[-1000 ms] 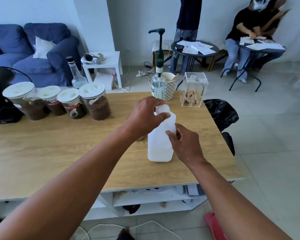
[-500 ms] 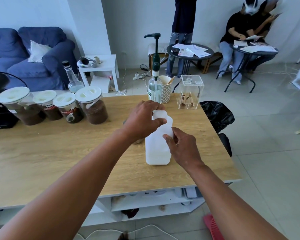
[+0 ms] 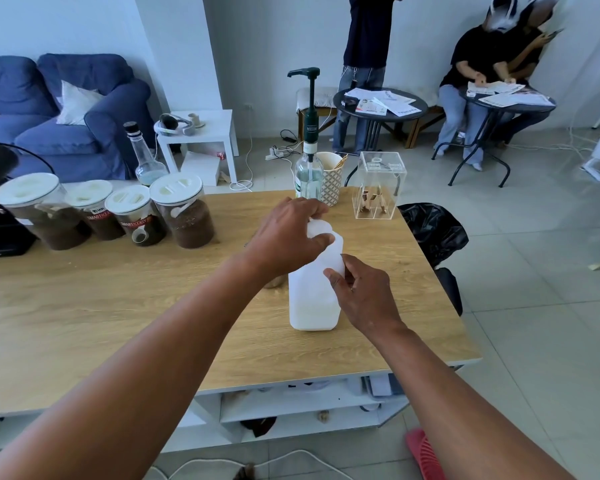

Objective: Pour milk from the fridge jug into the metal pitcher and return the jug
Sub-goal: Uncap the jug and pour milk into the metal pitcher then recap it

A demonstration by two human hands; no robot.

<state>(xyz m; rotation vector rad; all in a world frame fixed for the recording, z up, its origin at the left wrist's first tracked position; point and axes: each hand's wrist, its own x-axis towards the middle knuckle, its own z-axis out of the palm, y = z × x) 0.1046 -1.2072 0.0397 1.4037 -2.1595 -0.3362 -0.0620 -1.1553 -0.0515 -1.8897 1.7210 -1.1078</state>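
A white plastic milk jug (image 3: 312, 299) stands upright on the wooden table (image 3: 118, 306), near its right side. My left hand (image 3: 286, 237) is closed over the jug's cap at the top. My right hand (image 3: 364, 292) grips the jug's handle side, fingers wrapped on it. Something small and metallic is mostly hidden behind my left wrist and the jug; I cannot tell what it is.
Several lidded jars of brown powder (image 3: 184, 209) line the table's back left. A pump bottle (image 3: 308, 174), a patterned cup (image 3: 331, 178) and a clear acrylic box (image 3: 378, 185) stand at the back. A black bag (image 3: 430, 230) sits right of the table. People sit at round tables (image 3: 378, 105) beyond.
Both hands stay on the jug; my left hand's fingers have shifted slightly around the cap. The jug has not moved on the table.
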